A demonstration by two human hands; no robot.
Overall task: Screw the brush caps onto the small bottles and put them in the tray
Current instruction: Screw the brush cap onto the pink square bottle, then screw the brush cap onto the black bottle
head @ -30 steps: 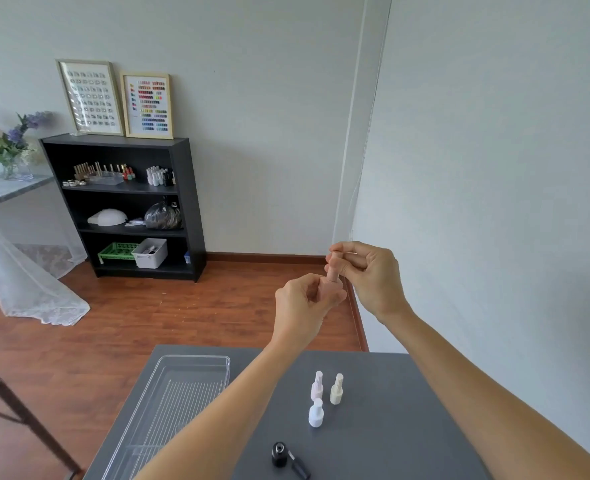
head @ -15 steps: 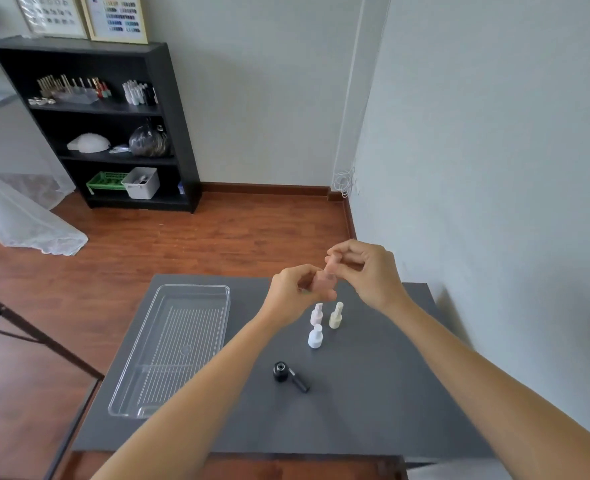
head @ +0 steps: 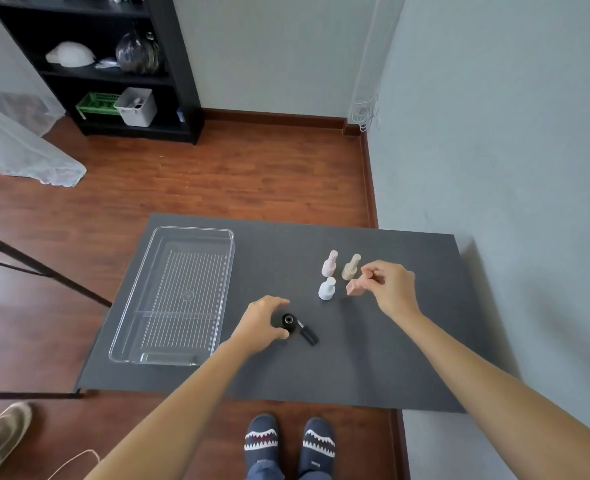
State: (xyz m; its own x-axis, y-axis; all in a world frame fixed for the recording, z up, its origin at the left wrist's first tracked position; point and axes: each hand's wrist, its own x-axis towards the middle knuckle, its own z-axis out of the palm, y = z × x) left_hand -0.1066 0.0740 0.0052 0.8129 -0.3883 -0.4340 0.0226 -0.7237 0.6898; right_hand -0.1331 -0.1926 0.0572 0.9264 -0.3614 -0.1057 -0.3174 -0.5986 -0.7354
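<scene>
My right hand [head: 389,287] pinches the cap of a peach bottle [head: 353,288], whose base is at the table, slightly tilted, beside three capped bottles: pink [head: 329,264], beige [head: 350,267] and white [head: 327,289]. My left hand [head: 260,323] curls round an uncapped black bottle [head: 288,322] standing on the table, thumb at its near side. Its black brush cap [head: 308,334] lies flat just right of it. The clear tray [head: 155,296] sits at the table's left with nothing in it.
The dark grey table [head: 373,368] stands against a wall on the right. A black shelf [head: 169,81] is across the wooden floor. A black stand leg [head: 44,270] runs left of the tray. My feet [head: 288,441] are below the near edge.
Both hands came down from in front of me to the table. The right one brought the peach bottle beside the others; the left let go of it and moved to the black bottle.
</scene>
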